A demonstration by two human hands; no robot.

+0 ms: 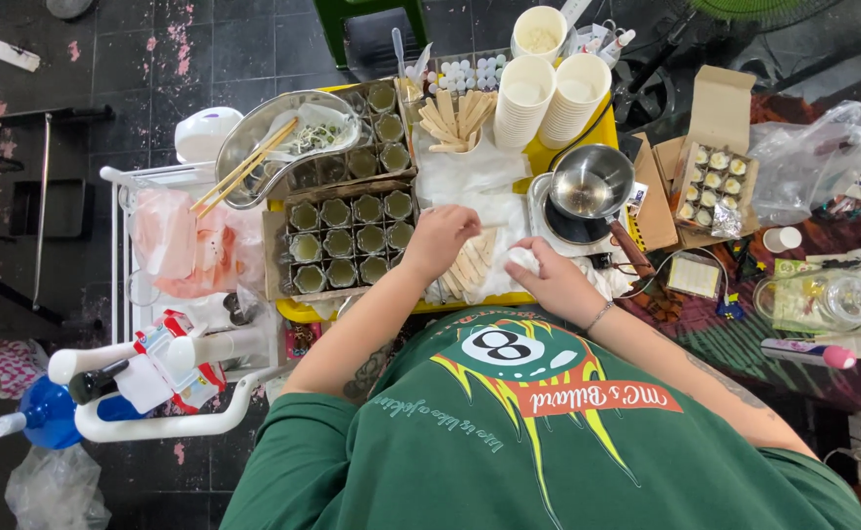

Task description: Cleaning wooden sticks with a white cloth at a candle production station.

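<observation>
Hands over a row of flat wooden sticks on white cloth

From the left: small cups (352, 238) in cardboard cells; the left hand (437, 240), fingers curled onto the wooden sticks (469, 263); the right hand (556, 282), fingers closed on a small white piece (523, 259). The sticks look light, stiff and thin, best pinched by the edges.

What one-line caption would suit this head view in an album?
Person's left hand and right hand handle flat wooden sticks on white paper beside a tray of small cups.
</observation>
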